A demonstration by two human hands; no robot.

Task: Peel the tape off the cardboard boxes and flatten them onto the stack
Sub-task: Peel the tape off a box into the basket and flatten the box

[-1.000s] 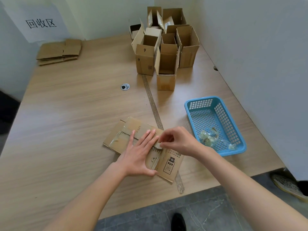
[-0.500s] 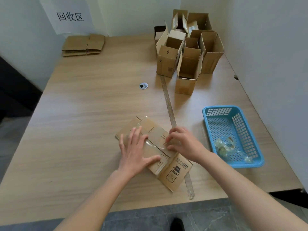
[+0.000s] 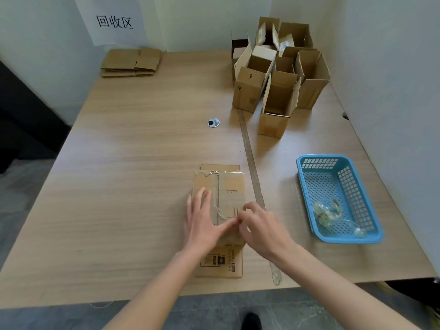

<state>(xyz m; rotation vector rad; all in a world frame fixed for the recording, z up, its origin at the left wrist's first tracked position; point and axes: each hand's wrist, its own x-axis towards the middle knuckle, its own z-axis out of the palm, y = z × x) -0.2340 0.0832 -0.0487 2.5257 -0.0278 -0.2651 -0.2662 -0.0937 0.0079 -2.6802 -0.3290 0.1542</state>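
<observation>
A flattened cardboard box (image 3: 228, 186) lies on the wooden table (image 3: 131, 163) near its front edge, with clear tape (image 3: 217, 203) running along its middle seam. My left hand (image 3: 202, 222) presses flat on the box's left half, fingers spread. My right hand (image 3: 259, 225) sits at the box's right edge with fingers curled, and appears to pinch the tape's near end beside my left thumb. A stack of flattened boxes (image 3: 131, 61) lies at the far left corner. Several open upright boxes (image 3: 276, 75) stand at the far right.
A blue plastic basket (image 3: 338, 198) holding balled-up tape (image 3: 328, 211) sits to the right of the box. A strip of tape (image 3: 252, 172) runs along the table's seam. A round cable hole (image 3: 213, 122) is at the table's middle. A paper sign (image 3: 114, 21) hangs above the stack.
The box has turned from a slant to lie straight in front of me. Both hands stayed on it, my right hand moving to its right edge by the tape end.
</observation>
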